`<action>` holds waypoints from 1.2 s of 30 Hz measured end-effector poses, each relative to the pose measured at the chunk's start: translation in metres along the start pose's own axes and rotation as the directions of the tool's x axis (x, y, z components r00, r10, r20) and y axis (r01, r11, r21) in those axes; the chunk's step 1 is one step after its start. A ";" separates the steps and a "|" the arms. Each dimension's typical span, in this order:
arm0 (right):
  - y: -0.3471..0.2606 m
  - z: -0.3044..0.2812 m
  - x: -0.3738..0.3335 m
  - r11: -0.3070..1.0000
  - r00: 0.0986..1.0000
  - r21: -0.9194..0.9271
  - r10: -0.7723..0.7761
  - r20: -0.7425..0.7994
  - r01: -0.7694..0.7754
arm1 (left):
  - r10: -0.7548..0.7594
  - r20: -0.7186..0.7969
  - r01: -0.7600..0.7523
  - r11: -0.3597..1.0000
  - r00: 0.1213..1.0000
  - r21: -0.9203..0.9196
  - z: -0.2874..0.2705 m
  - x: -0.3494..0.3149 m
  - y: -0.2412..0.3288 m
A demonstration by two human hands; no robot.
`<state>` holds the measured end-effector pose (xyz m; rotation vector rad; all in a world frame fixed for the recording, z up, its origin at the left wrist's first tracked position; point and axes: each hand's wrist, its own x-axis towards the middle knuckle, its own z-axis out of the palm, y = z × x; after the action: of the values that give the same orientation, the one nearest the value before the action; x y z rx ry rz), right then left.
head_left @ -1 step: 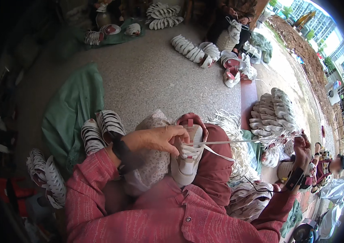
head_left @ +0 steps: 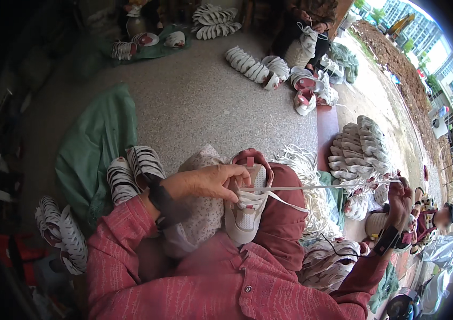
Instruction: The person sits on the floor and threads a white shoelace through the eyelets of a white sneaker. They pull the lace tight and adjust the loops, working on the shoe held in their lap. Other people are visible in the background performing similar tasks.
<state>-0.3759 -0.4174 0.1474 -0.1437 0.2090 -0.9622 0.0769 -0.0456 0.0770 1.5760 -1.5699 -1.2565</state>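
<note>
A white and beige sneaker upper (head_left: 246, 217) with a dark red lining rests on my lap, toe toward me. My left hand (head_left: 213, 182) grips its left side by the lace holes, thumb and fingers closed on the edge. From there a flat white shoelace (head_left: 317, 186) runs taut across to the right. Out at the far right, my right hand (head_left: 398, 200) pinches the lace's other part between closed fingers. A second, slack stretch of lace droops over the shoe's right side onto my dark red trouser leg (head_left: 284, 229).
Loose white laces (head_left: 307, 202) lie heaped right of my knee. Stacked shoe uppers (head_left: 358, 152) stand beyond them, with more rows (head_left: 134, 168) at my left near a green cloth (head_left: 98, 146). Ahead, another person's hands (head_left: 311, 22) hold a shoe and lace.
My right hand has shifted very slightly, and the lace stays stretched. My left hand and the sneaker upper are nearly unmoved.
</note>
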 end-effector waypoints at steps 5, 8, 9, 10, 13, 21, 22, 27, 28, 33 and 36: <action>0.091 0.104 -0.112 0.903 0.549 -0.408 0.275 0.789 0.134 | 0.253 -0.180 -0.151 0.883 0.950 0.444 0.027 0.010 0.017; 0.118 0.127 -0.129 0.830 0.167 -0.536 0.513 0.842 0.152 | 0.640 -0.163 -0.429 0.660 0.751 0.617 0.045 0.016 0.017; 0.124 0.133 -0.132 0.798 0.037 -0.575 0.579 0.815 0.177 | 0.641 -0.192 -0.422 0.672 0.743 0.609 0.050 0.014 0.017; 0.129 0.138 -0.135 0.762 -0.086 -0.612 0.638 0.765 0.212 | 0.644 -0.217 -0.421 0.681 0.734 0.599 0.054 0.009 0.020; 0.157 0.115 -0.101 0.738 -0.069 -0.636 0.663 0.745 0.225 | 0.408 -0.406 -0.240 0.883 0.818 0.404 0.044 -0.038 0.028; 0.270 -0.008 -0.056 -0.426 0.746 -0.626 0.505 0.435 0.653 | -0.008 -0.936 -0.422 0.891 0.352 -0.166 0.021 -0.167 0.010; 0.280 -0.014 -0.055 -0.470 0.652 -0.452 0.556 0.515 0.758 | -0.057 -0.965 -0.489 0.853 0.257 -0.181 0.019 -0.181 0.004; 0.284 -0.016 -0.061 -0.269 0.679 -0.699 0.608 0.411 0.663 | -0.230 -0.952 -0.838 0.461 0.204 -0.291 0.006 -0.259 -0.047; 0.278 -0.010 -0.063 -0.100 0.746 -0.874 0.572 0.341 0.476 | -0.226 -0.944 -0.878 0.364 0.241 -0.311 0.009 -0.272 -0.058; 0.213 -0.007 -0.063 0.765 0.891 -0.640 0.339 0.301 -0.075 | -0.276 -0.925 -0.900 0.276 0.262 -0.337 0.010 -0.290 -0.088; 0.167 -0.011 -0.066 0.994 0.944 -0.097 0.082 0.319 -0.053 | -0.216 -0.934 -0.886 0.312 0.284 -0.342 0.012 -0.290 -0.094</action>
<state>-0.2824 -0.2688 0.1090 -0.3694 -0.0469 -0.8478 0.1446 0.2508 0.0507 0.6150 -0.2540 -0.4092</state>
